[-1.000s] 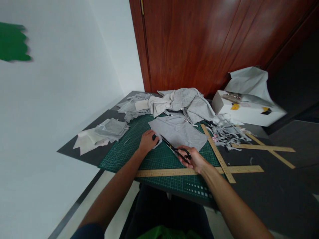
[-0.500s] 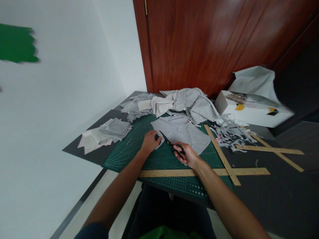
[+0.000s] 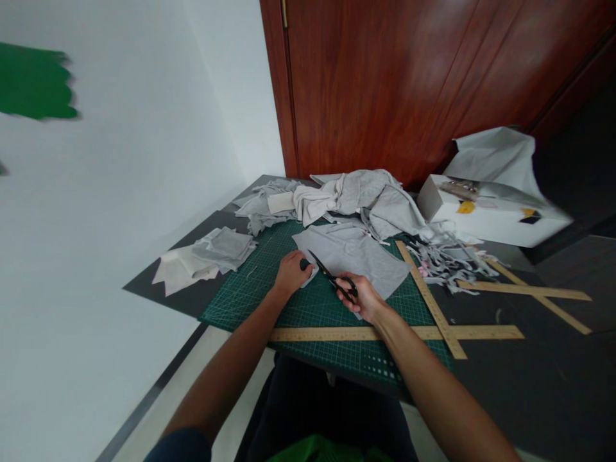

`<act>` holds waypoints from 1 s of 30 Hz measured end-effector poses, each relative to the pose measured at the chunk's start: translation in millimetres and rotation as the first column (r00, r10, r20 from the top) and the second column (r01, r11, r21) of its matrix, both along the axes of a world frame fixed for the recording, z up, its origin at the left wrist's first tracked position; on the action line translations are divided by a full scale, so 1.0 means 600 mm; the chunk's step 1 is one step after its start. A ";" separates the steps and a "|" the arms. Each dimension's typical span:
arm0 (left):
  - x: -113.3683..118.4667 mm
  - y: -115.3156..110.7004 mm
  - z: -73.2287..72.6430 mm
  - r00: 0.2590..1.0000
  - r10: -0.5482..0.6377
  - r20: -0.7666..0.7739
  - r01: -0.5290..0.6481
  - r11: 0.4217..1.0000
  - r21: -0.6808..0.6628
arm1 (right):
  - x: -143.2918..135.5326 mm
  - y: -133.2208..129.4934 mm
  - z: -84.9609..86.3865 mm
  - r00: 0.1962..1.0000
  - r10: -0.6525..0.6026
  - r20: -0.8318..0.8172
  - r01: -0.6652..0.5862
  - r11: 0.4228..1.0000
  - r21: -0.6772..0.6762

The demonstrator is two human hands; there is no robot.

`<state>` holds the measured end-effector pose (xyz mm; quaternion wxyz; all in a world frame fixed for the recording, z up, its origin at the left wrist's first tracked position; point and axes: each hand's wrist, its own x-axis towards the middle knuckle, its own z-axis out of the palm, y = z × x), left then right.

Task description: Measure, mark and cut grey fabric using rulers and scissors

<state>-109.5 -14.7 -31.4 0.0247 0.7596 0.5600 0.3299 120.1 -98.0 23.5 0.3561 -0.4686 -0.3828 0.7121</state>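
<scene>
Near the middle of the green mat (image 3: 312,311) there lies a grey cloth (image 3: 359,253), spread almost flat. The right hand (image 3: 360,296), above the near-middle part of the mat, is closed around the handles of the black scissors (image 3: 329,276), whose tip points toward the mat's far left. The left hand (image 3: 290,273) rests over the mat's left half, its fingers bent beside a small dark object (image 3: 304,264); whether they pinch it or only press, one cannot tell.

The cloth seems thin, light and soft, so it probably wrinkles and slides easily; it is better held down flat close to its edge than pulled by one corner. The scissors look stiff and smooth, and the handle loops are the safe place to take them.

A wooden ruler (image 3: 322,333) lies across the mat's near side, and a heap of fabric (image 3: 366,192) is at the mat's far edge.
</scene>
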 end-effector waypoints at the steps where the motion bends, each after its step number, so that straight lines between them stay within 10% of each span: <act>1: 0.000 0.000 0.000 1.000 0.000 -0.002 0.000 1.000 -0.002 | -0.001 -0.001 0.000 1.000 -0.004 -0.005 0.004 1.000 -0.002; 30: 0.002 -0.004 0.008 1.000 0.017 0.001 -0.017 0.999 -0.051 | -0.017 0.022 -0.010 0.999 0.003 0.049 -0.003 1.000 -0.005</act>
